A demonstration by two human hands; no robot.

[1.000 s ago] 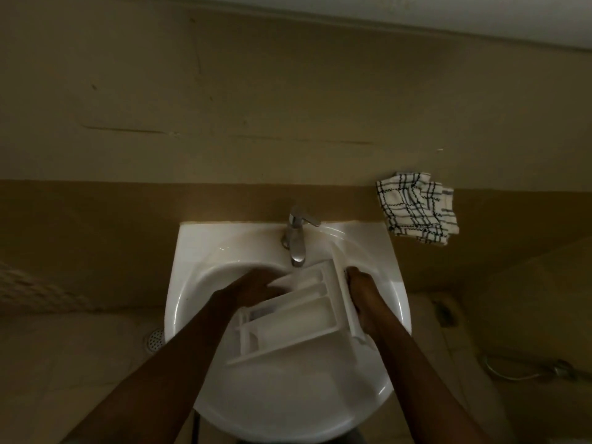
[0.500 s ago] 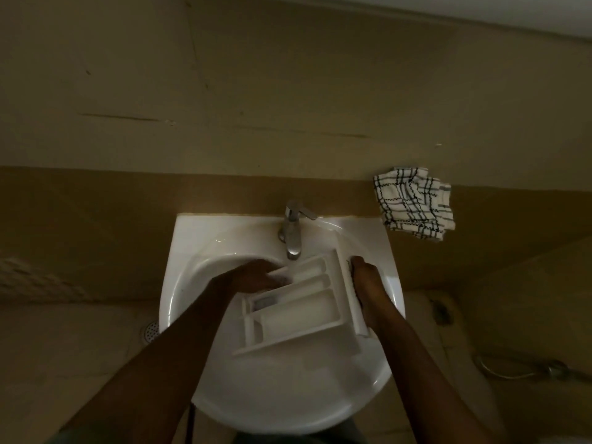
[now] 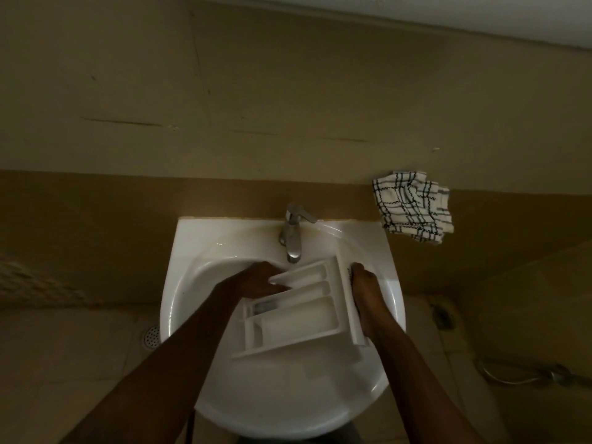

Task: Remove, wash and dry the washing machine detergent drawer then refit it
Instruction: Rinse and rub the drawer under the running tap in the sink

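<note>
A white detergent drawer (image 3: 298, 310) with several open compartments lies tilted over the white sink (image 3: 205, 251), just below the chrome tap (image 3: 293, 233). My left hand (image 3: 259, 280) grips its far left end, fingers over the rim. My right hand (image 3: 363, 293) holds the front panel on the right side. No water stream is visible from the tap.
A white cloth with dark checks (image 3: 413, 206) hangs on the wall to the right of the sink. A round floor drain (image 3: 150, 337) lies left of the sink. A hose with a metal fitting (image 3: 525, 376) lies on the floor at the right.
The view has shifted slightly, so the sink sits a little higher in frame. Both hands keep the same grip on the drawer, which has barely moved.
</note>
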